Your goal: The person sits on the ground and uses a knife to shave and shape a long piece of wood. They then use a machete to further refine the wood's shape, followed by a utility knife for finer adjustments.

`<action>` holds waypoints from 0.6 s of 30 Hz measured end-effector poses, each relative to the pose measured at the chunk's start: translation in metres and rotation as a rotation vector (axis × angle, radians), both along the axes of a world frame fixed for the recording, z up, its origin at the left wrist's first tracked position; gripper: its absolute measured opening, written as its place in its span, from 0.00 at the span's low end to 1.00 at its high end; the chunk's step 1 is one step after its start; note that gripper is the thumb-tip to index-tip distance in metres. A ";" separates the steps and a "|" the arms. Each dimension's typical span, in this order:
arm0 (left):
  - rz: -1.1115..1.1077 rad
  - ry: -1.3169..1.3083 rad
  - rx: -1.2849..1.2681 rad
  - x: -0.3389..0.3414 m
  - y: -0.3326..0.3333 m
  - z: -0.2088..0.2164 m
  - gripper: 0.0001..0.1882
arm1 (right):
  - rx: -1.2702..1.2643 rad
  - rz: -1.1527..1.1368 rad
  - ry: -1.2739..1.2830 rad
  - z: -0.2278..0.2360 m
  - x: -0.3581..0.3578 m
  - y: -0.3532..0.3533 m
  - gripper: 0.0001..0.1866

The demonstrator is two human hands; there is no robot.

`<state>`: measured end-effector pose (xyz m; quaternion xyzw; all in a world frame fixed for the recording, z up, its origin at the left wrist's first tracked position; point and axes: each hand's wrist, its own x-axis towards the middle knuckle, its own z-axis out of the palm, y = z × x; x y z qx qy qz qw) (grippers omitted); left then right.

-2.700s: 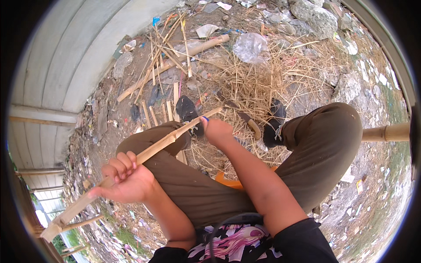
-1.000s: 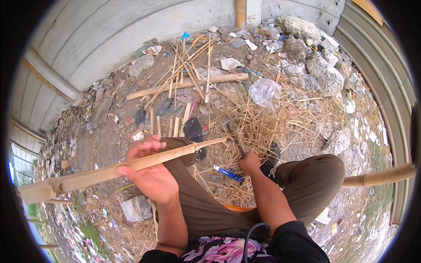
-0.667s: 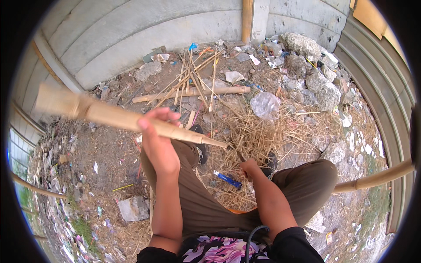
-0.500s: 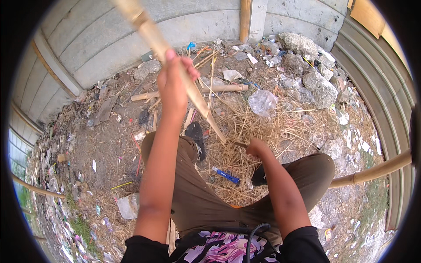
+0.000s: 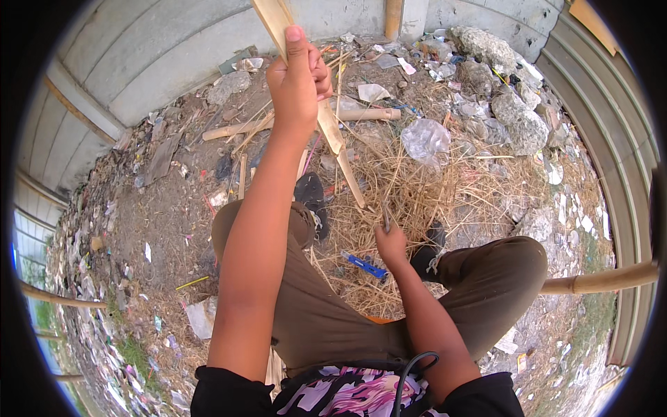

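Note:
My left hand is raised at the top, closed round a long split bamboo strip. The strip slants down to the right and narrows to a thin end over the straw. Below that tip, my right hand is closed on a knife, of which a short narrow blade shows pointing away from me. The blade stands close to the strip's lower end, apparently apart from it. A blue box cutter lies on the straw between my legs, near my right wrist.
Bamboo shavings cover the ground ahead. A bamboo pole piece and a crumpled clear plastic bag lie beyond. Concrete rubble sits at the far right, before a concrete wall. A bamboo pole crosses at the right.
My left hand has moved slightly up and right, turning the strip so its back shows less. My right hand has drawn nearer to me, and the knife has swung from pointing left to pointing away.

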<state>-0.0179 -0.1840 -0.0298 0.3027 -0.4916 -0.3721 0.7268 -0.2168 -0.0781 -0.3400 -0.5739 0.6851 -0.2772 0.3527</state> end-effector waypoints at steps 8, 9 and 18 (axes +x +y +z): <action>0.107 0.025 0.027 0.022 0.000 -0.004 0.33 | -0.019 0.060 0.051 0.039 0.014 -0.006 0.18; 0.113 0.034 0.028 0.027 0.000 -0.005 0.33 | -0.116 0.019 -0.044 0.064 0.021 -0.008 0.17; -0.067 -0.043 0.030 0.016 0.003 0.001 0.35 | 0.342 -0.152 -0.095 -0.038 0.020 0.017 0.19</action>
